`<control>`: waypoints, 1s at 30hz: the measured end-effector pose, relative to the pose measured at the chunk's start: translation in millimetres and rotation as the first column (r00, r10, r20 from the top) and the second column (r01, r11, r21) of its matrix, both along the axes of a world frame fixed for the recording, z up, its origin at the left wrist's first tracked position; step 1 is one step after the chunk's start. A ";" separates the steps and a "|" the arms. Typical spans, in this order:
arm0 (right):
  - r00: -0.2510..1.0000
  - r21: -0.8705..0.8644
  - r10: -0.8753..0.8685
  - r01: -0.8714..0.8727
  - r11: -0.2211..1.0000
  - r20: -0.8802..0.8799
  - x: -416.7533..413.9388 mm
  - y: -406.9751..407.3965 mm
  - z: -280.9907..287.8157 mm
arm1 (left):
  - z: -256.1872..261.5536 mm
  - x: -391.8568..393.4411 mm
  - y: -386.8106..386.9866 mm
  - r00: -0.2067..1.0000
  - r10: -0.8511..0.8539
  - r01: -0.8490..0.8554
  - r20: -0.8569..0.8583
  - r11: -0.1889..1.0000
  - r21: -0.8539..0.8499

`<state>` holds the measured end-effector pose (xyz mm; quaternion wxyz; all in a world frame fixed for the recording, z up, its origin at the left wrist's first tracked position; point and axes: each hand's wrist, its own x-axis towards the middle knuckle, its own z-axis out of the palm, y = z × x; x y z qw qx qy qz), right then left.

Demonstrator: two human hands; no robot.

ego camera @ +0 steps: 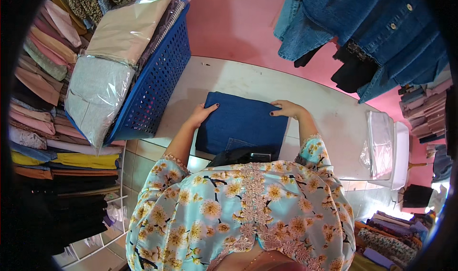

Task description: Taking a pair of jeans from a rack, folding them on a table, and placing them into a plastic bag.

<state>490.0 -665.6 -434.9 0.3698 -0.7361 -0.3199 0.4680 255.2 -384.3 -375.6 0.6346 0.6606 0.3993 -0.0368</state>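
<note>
A folded dark blue denim garment [243, 124] with a stitched pocket lies before me at the front of the white table [315, 128]. My left hand [203, 114] holds its upper left side, thumb on top and fingers hidden beneath or behind the edge. At the upper right corner, my right hand [288, 110] grips it with the thumb over the cloth. The garment's lower edge reaches close to my body and is partly hidden by a dark object.
A blue perforated plastic basket [164, 74] with bagged folded clothes [130, 27] stands at the left. Stacked garments [39, 128] fill shelves beyond it. Denim clothes [343, 20] hang at upper right. Clear plastic bags [381, 142] lie at the table's right end, beside a white container [400, 156].
</note>
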 end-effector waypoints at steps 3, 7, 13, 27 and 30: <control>0.996 0.060 -0.079 0.081 0.995 -0.032 -2.0 -20.9 -4.1 | 14.4 7.8 -15.8 0.994 0.014 -0.005 0.110 0.996 -0.089; 0.962 0.132 -0.176 0.151 0.980 0.208 -4.3 -42.5 63.5 | 49.4 26.2 -18.3 0.938 -0.096 0.101 0.334 0.995 0.001; 0.480 0.576 -0.542 0.091 0.812 0.689 -32.5 -99.2 148.3 | 124.1 43.9 -45.9 0.654 -0.485 0.317 0.581 0.873 0.372; 0.250 0.325 -0.367 0.192 0.926 0.896 -134.2 -114.3 -11.7 | 23.4 -5.3 -99.0 0.441 -0.867 0.499 -0.231 0.024 0.866; 0.197 0.262 -0.289 0.150 0.953 0.937 -134.2 -118.0 -21.8 | 14.4 0.7 -114.9 0.408 -0.864 0.471 -0.295 -0.077 0.879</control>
